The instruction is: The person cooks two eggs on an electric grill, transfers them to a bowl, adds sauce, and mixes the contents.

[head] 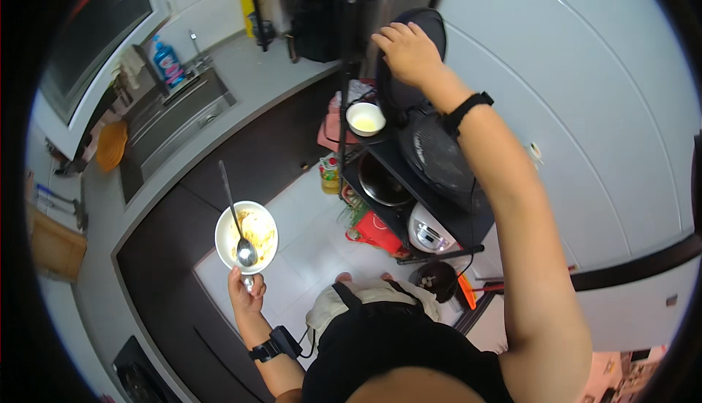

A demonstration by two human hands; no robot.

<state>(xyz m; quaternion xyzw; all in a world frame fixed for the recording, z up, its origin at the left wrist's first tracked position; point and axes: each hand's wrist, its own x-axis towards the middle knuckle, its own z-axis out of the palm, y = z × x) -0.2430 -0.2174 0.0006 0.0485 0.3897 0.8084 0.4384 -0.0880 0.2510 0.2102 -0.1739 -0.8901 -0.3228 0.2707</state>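
My left hand [248,293] holds a white bowl [222,238] by its near side. Yellow-brown food residue coats the inside of the bowl. A long metal spoon [245,250] rests in it, its handle sticking out past the far rim. A small shiny metal piece shows between my fingers; I cannot tell what it belongs to. My right hand [408,52] is up on the raised black lid [435,26] of an electric griddle, fingers over its left edge. The griddle's dark base [441,153] sits on a black rack, partly hidden by my forearm.
A white bowl with pale yellow contents [366,119] stands beside the griddle. Lower on the rack [460,222] are a metal pot [384,178] and a white appliance [430,230]. An oil bottle [329,174] and red bag [378,230] stand below. Left is a counter with a sink [184,115].
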